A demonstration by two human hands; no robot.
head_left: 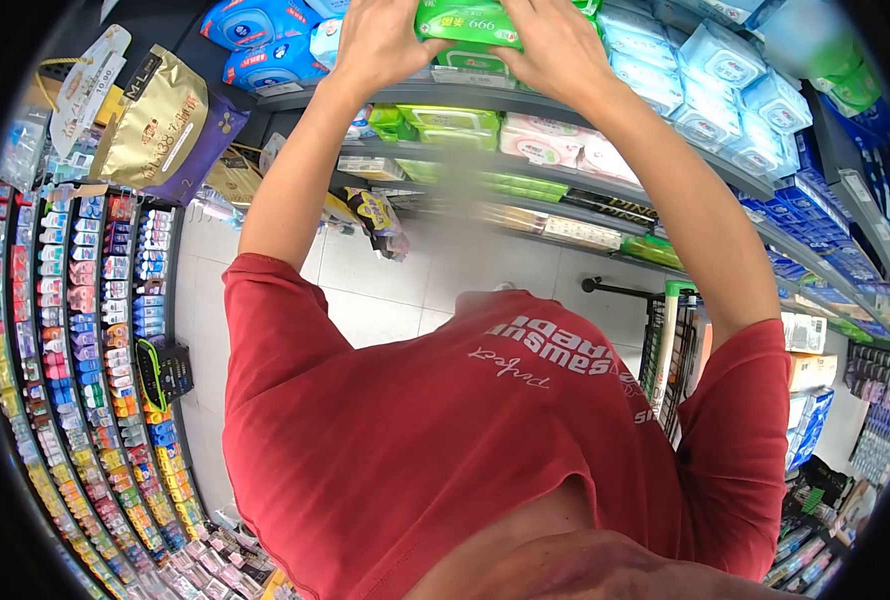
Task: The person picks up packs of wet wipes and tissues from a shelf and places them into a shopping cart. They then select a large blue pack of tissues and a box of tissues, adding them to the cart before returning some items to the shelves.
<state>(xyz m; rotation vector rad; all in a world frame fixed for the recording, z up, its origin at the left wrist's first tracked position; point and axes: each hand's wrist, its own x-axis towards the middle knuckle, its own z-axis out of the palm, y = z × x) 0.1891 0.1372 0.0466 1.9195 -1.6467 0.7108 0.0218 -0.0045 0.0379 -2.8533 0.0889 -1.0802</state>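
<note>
Both arms reach forward to a store shelf (pixel 535 103), and the 2 hands meet at 1 green pack (pixel 465 22) near the top edge of the view. The left hand (pixel 385 42) is at the pack's left end, its thumb pressed to the side; the right hand (pixel 561 48) is at the right end in the same way. Together they grip the pack between them, though the tips of the other fingers are cut off or hidden, so their exact curl cannot be told. The green pack is above the front edge of the shelf, with another green pack (pixel 473 62) just below it in the view.

Blue packs (pixel 277 62) lie to the left of the left hand, and pale blue packs (pixel 730 60) are piled to the right of the right hand. On the next shelf down are light green packs (pixel 452 122) and pink-and-white packs (pixel 542 142). A gold and purple bag (pixel 157 125) hangs at the left, above racks of small colorful goods (pixel 85 340). The person wears a red shirt (pixel 445 430) with white lettering. A cart (pixel 660 345) with a green part stands on the right, on the pale tiled floor (pixel 375 285).
</note>
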